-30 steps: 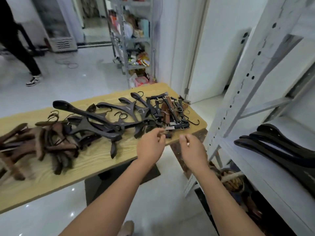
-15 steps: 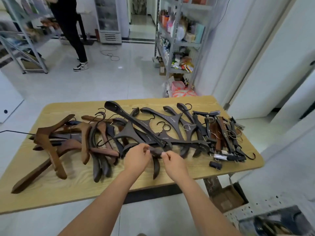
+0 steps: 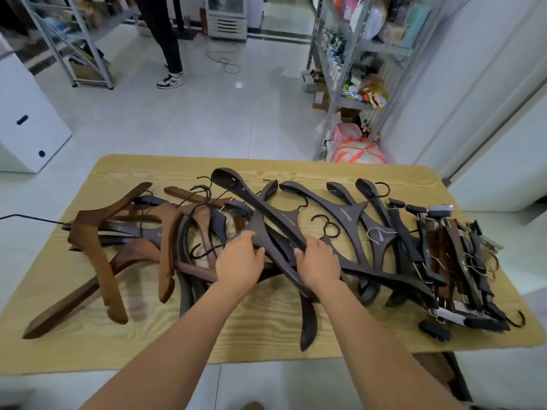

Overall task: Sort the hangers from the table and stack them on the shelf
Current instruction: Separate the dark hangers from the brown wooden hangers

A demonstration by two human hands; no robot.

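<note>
The left hand (image 3: 239, 261) lies knuckles-up on the middle of the pile, its fingers curled over the near arm of a dark hanger (image 3: 266, 214) so that the thumb and fingertips close on the wood. Just beside it the right hand (image 3: 318, 263) is closed in the same way around that hanger's long arm, which runs up and away to a broad rounded end near the far edge. Both hands have hold of the one piece — whether it is raised clear of the hangers beneath cannot be told. Around them spread more dark hangers (image 3: 381, 241), overlapping one another, their black hooks curling upward. To the left lies a tangle of brown wooden hangers (image 3: 100, 247), lighter in colour, one with its arm reaching toward the near left corner. To the right is a close-packed bundle of clip hangers (image 3: 450, 261) with metal bars and small tags, and a loose black clip (image 3: 435, 331) rests apart near the front edge. All of it sits on a pale wooden table (image 3: 251, 329). Beyond the table is a shiny tiled floor (image 3: 207, 113), a metal shelf unit (image 3: 355, 69) loaded with packets at the right, and a standing person's legs (image 3: 168, 39) far back.
</note>
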